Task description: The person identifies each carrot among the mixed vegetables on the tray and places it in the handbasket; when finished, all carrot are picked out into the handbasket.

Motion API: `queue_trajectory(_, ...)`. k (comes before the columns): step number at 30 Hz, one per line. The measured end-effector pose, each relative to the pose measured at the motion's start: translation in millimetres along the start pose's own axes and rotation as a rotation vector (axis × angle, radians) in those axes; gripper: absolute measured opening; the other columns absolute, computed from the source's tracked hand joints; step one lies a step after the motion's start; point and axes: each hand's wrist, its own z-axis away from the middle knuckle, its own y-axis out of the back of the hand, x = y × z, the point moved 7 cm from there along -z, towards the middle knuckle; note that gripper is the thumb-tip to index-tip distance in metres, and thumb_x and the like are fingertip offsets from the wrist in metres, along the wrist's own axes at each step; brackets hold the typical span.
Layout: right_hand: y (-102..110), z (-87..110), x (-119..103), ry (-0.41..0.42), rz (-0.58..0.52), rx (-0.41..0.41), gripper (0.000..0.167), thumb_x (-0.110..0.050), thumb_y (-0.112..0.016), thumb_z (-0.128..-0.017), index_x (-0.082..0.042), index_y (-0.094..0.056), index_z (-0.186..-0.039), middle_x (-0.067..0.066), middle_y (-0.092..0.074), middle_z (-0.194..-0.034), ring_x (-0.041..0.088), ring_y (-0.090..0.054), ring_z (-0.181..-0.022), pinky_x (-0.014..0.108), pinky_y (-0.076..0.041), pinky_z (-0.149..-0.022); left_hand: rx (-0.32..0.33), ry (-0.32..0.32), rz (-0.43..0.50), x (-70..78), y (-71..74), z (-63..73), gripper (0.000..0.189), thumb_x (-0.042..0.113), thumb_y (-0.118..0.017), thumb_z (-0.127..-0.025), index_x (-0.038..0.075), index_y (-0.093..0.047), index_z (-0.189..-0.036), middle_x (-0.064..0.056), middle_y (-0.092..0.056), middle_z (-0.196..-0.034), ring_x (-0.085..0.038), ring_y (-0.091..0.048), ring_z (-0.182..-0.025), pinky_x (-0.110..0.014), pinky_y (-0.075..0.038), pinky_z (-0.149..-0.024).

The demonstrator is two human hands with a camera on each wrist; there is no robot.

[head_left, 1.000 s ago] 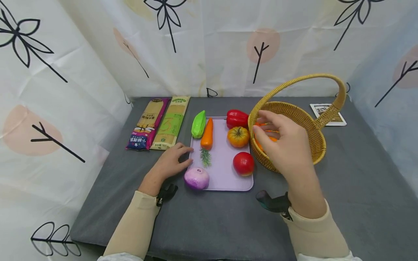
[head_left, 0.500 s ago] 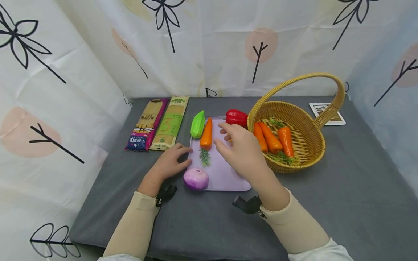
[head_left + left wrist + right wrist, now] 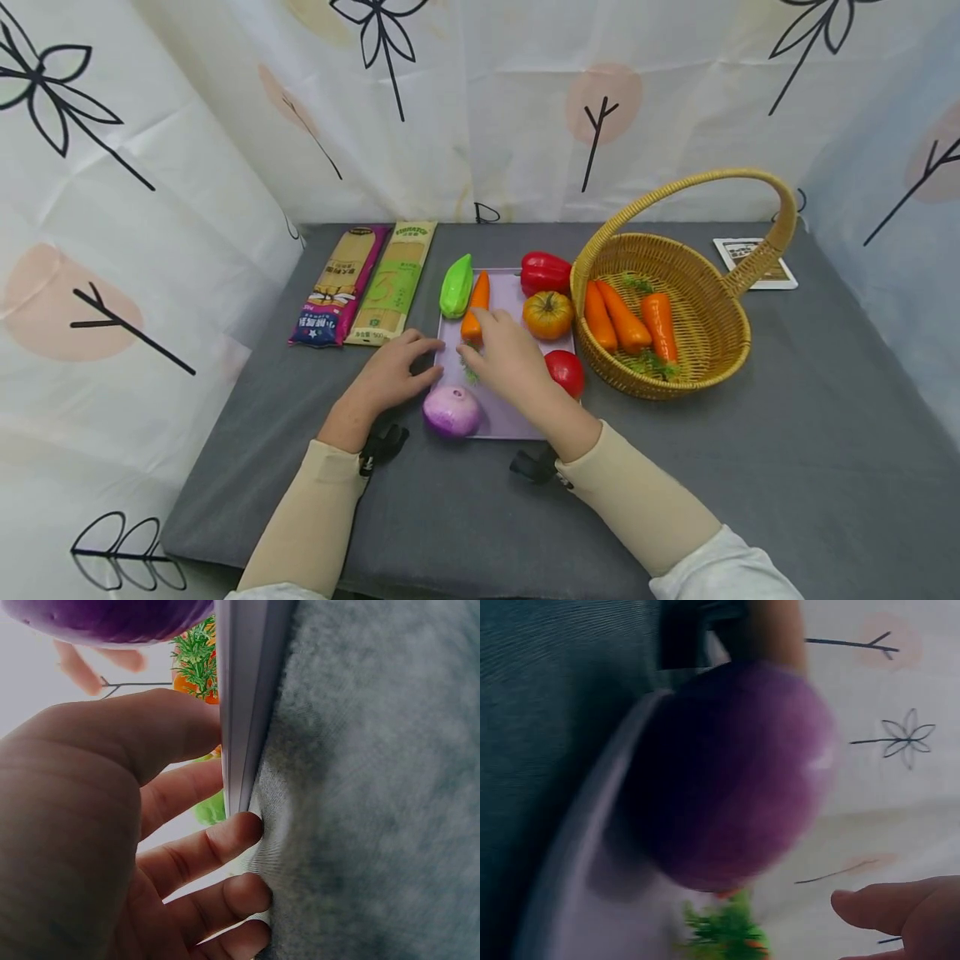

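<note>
My right hand is over the lilac tray, nearest to the carrot, with its fingers spread apart from the thumb and nothing held. It hides part of the carrot and its green top. My left hand rests at the tray's left rim; its thumb touches the rim in the left wrist view. Also on the tray are a purple onion, a green vegetable, a red bell pepper, a small orange pumpkin and a tomato. The onion looms large in the right wrist view.
A wicker basket with a tall handle stands right of the tray, holding several carrots. Two noodle packs lie at the back left. A white packet lies behind the basket on the grey tablecloth.
My right hand has moved left from above the basket to over the tray's carrot. The carrots inside the basket have come into view. My left hand has stayed at the rim.
</note>
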Motion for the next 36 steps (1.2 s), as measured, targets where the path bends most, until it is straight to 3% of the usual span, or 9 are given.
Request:
queue_trajectory(4, -23, -7.5, 13, -0.042, 0.023, -0.060, 0.075, -0.041, -0.071, -0.095, -0.005, -0.043, -0.154, 0.018, -0.057, -0.134, 0.031, -0.062, -0.115, 0.045, -0.052, -0.100, 0.000, -0.007, -0.004, 1.9, 0.2, -0.1, 0.045, 0.034, -0.071, -0.096, 0.015, -0.067, -0.136, -0.007, -0.061, -0.119, -0.025, -0.059, -0.106, -0.045, -0.052, -0.098)
queue_trajectory(8, -33, -14.0, 23, -0.064, 0.008, -0.037, 0.080, -0.043, -0.071, -0.095, -0.005, -0.037, -0.157, 0.019, -0.056, -0.129, 0.031, -0.062, -0.107, 0.045, -0.053, -0.098, 0.004, -0.008, -0.009, 3.9, 0.4, -0.3, 0.045, 0.034, -0.071, -0.096, 0.014, -0.067, -0.136, -0.008, -0.061, -0.120, -0.026, -0.059, -0.108, -0.046, -0.051, -0.100)
queue_trajectory(16, -40, -19.7, 28, -0.021, -0.005, -0.026, 0.059, -0.027, -0.063, -0.099, -0.019, -0.047, -0.155, 0.015, -0.054, -0.115, 0.027, -0.054, -0.093, 0.039, -0.054, -0.086, 0.020, -0.023, -0.016, 2.8, -0.9, -1.2, 0.043, 0.032, -0.073, -0.095, 0.014, -0.068, -0.134, -0.007, -0.062, -0.118, -0.025, -0.060, -0.104, -0.044, -0.052, -0.096)
queue_trajectory(22, -39, -18.5, 28, -0.044, 0.002, 0.004, 0.044, -0.034, -0.067, -0.099, -0.015, -0.055, -0.137, 0.013, -0.053, -0.103, 0.026, -0.053, -0.089, 0.037, -0.053, -0.078, 0.033, -0.039, -0.017, 1.3, -1.2, -1.0, 0.042, 0.031, -0.073, -0.095, 0.013, -0.069, -0.133, -0.008, -0.062, -0.116, -0.025, -0.060, -0.103, -0.044, -0.052, -0.096)
queue_trajectory(26, -35, -18.6, 32, -0.100, 0.030, 0.045, 0.036, -0.030, -0.068, -0.099, -0.012, -0.053, -0.126, 0.013, -0.053, -0.097, 0.026, -0.055, -0.086, 0.037, -0.055, -0.073, 0.028, -0.031, -0.019, 0.7, -2.1, -1.5, 0.042, 0.032, -0.072, -0.095, 0.014, -0.068, -0.133, -0.008, -0.062, -0.117, -0.025, -0.060, -0.104, -0.044, -0.052, -0.096)
queue_trajectory(30, -31, -18.5, 33, -0.129, 0.059, 0.076, 0.038, -0.024, -0.066, -0.099, -0.006, -0.050, -0.128, 0.015, -0.055, -0.097, 0.027, -0.058, -0.083, 0.039, -0.058, -0.073, 0.026, -0.020, -0.021, 0.2, -2.2, -0.9, 0.042, 0.031, -0.072, -0.095, 0.014, -0.068, -0.133, -0.008, -0.062, -0.118, -0.025, -0.060, -0.104, -0.044, -0.052, -0.097)
queue_trajectory(36, -16, -15.0, 27, -0.111, 0.073, 0.171, 0.037, -0.024, -0.064, -0.098, 0.000, -0.049, -0.122, 0.017, -0.057, -0.093, 0.030, -0.060, -0.076, 0.041, -0.059, -0.071, 0.018, -0.010, -0.017, -0.6, -2.3, -0.5, 0.043, 0.033, -0.072, -0.095, 0.015, -0.068, -0.134, -0.007, -0.061, -0.118, -0.024, -0.059, -0.104, -0.043, -0.052, -0.097)
